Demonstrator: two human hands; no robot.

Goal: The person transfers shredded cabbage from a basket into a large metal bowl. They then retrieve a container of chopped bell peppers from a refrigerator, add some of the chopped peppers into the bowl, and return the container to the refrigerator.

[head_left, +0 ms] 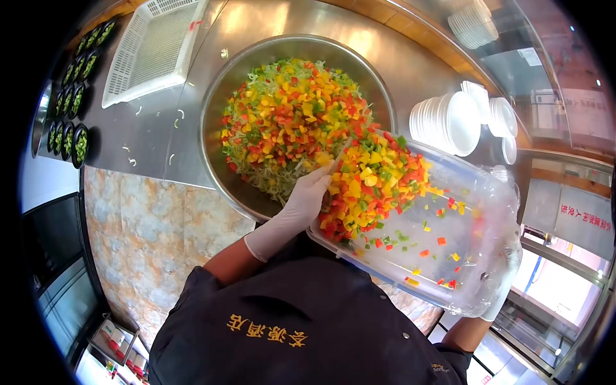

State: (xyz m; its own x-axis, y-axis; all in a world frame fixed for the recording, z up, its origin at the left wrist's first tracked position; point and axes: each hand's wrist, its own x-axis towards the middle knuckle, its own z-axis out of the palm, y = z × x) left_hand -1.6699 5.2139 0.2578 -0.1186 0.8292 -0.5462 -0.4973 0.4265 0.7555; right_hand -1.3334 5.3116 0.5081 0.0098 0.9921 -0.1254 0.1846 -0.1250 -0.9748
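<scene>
Diced red, yellow and green peppers (pixel 375 176) are heaped at the lower end of a clear plastic tub (pixel 443 221), which tilts over a big steel bowl (pixel 213 183). My gloved left hand (pixel 307 199) reaches to the tub's bowl-side edge, its fingers stretched out against the peppers; the fingertips are partly hidden. At the opposite end, my gloved right hand (pixel 507 273) grips the tub through a clear plastic liner (pixel 504 208). Inside the bowl, more diced peppers (pixel 292 115) lie over pale green shreds (pixel 273 176).
A white plastic basket (pixel 115 86) rests on the steel counter (pixel 151 138) to the left. Beyond it stand several black bowls of chopped greens (pixel 79 144). White plates (pixel 449 122) are stacked right of the bowl. Loose scraps (pixel 179 114) dot the counter.
</scene>
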